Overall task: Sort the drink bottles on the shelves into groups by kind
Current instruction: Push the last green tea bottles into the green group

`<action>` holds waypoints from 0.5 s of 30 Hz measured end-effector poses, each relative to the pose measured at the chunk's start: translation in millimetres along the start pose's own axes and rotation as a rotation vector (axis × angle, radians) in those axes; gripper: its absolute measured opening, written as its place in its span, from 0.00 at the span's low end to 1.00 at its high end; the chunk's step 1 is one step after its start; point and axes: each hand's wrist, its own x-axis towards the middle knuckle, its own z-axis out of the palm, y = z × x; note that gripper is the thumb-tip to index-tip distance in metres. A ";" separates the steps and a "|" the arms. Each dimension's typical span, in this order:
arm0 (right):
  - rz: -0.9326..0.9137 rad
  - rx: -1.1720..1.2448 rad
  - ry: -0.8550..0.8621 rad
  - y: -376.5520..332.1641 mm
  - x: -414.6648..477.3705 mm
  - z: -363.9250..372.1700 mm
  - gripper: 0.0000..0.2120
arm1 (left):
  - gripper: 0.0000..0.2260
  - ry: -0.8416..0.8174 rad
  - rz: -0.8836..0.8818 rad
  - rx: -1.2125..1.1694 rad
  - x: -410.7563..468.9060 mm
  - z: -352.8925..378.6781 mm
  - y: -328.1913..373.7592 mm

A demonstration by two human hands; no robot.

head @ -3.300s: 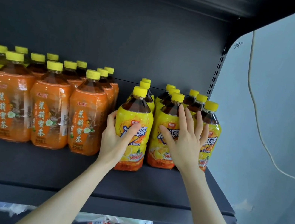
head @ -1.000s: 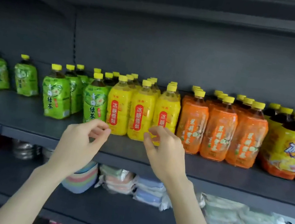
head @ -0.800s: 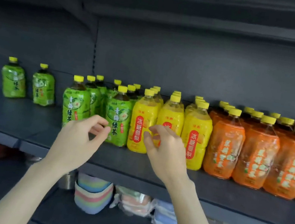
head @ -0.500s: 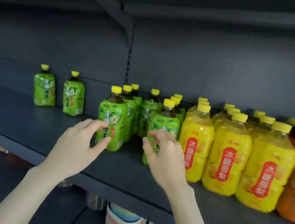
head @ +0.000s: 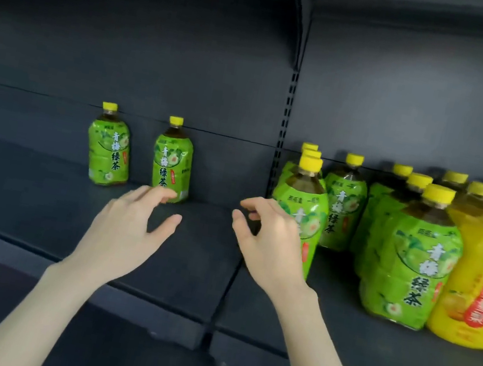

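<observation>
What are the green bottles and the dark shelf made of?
The green bottles look like clear plastic: dark tea shows through at the neck, and a shiny green wrapper covers the body. Their yellow caps look like smooth plastic. The shelf is probably painted metal: dull dark grey, flat, with a slotted post behind it.

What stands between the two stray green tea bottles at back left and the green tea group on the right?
Nothing visible: only bare shelf separates the stray bottles from the green tea group. The left hand and right hand, both empty, hover before that gap.
</observation>
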 end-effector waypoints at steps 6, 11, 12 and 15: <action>0.109 -0.095 -0.097 -41.8 25.5 87.8 0.14 | 0.15 -0.037 0.017 -0.033 29.6 -9.5 -100.9; 0.137 -0.149 -0.105 -62.6 68.7 138.4 0.11 | 0.16 0.008 0.013 -0.112 72.9 -5.5 -159.5; 0.137 -0.160 -0.106 -64.4 78.9 148.2 0.12 | 0.16 0.023 0.003 -0.120 83.1 -2.8 -170.0; 0.136 -0.193 -0.108 -64.5 109.0 178.2 0.15 | 0.20 0.061 -0.068 -0.153 114.9 7.9 -199.7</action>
